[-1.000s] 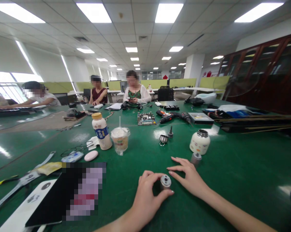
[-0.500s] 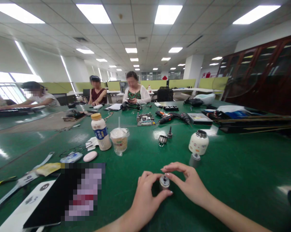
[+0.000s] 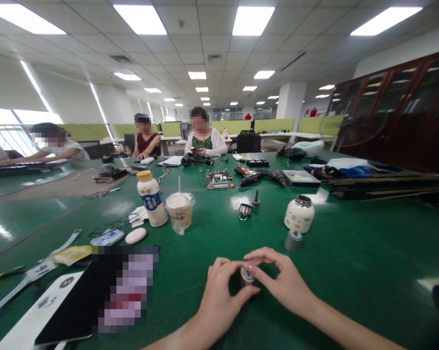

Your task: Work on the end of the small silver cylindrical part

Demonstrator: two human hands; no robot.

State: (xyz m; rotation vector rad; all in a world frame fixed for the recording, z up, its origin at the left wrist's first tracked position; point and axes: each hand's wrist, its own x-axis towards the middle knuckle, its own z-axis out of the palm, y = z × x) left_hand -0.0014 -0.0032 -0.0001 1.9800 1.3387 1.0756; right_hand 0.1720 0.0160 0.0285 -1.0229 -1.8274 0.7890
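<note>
Head view, from my end: the small metal cylinder [image 3: 247, 278] stands upright on the green table [image 3: 365, 262], between both hands. I have the left hand [image 3: 219, 294] around it, thumb on the near side, index finger arched to the top edge, other fingers curled together behind the index. The right hand [image 3: 285, 279] is over the cylinder's top from the other side, index bent, thumb and index tips close together at the rim. Can't tell if they pinch a small part; the tips cover part of the top face.

Second metal cylinder [image 3: 293, 241] upright, beyond the right hand, just in front of the cream jar [image 3: 299, 215], which is open. Metal cup with a ring [image 3: 245, 210] and dark stepped fitting [image 3: 256, 200] sit near each other, farther out. Behind those I get the circuit board [image 3: 220, 179], the orange-and-black drill [image 3: 251, 178] and the flat silver box [image 3: 300, 178].

Left of the hands: lidded drink cup [image 3: 179, 212] with straw, next to the yellow-capped bottle [image 3: 153, 201]; pink oval object [image 3: 135, 236] nearer, black tablet [image 3: 72, 301] nearer again. Three people across the table; the middle one has a hand [image 3: 144, 155] on the tabletop.
</note>
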